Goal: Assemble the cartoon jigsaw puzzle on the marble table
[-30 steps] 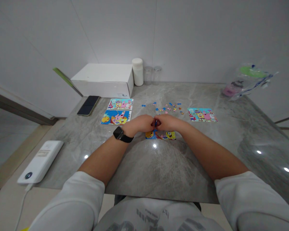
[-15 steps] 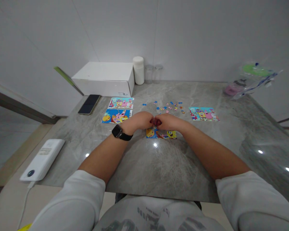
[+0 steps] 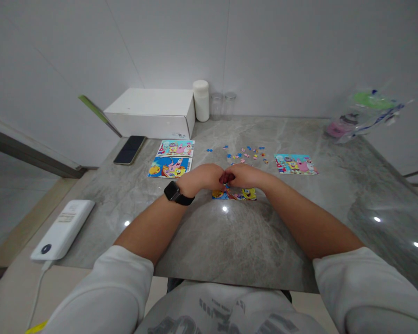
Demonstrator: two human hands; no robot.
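Note:
My left hand [image 3: 212, 177], with a black watch [image 3: 177, 193] on its wrist, meets my right hand [image 3: 244, 176] over a partly built cartoon jigsaw puzzle [image 3: 248, 194]. The fingers of both hands are bent and drawn together at the puzzle's upper edge. Whatever lies between the fingertips is too small and too covered to make out. The hands hide the upper part of the puzzle. Just beyond them, loose jigsaw pieces [image 3: 243, 156] in blue, pink and yellow lie scattered on the grey table [image 3: 230, 246].
Picture cards [image 3: 170, 167] lie to the left, and a finished-looking cartoon picture [image 3: 296, 164] to the right. Further out are a phone [image 3: 130, 150], a white box [image 3: 149, 113], a white bottle [image 3: 201, 101], two clear jars [image 3: 229, 106], a plastic bag [image 3: 364, 116] and a cabled power bank [image 3: 63, 229].
My left hand has shifted slightly right, and the fingertips of both hands have come closer together over the puzzle. The loose pieces look the same; the view has moved a little.

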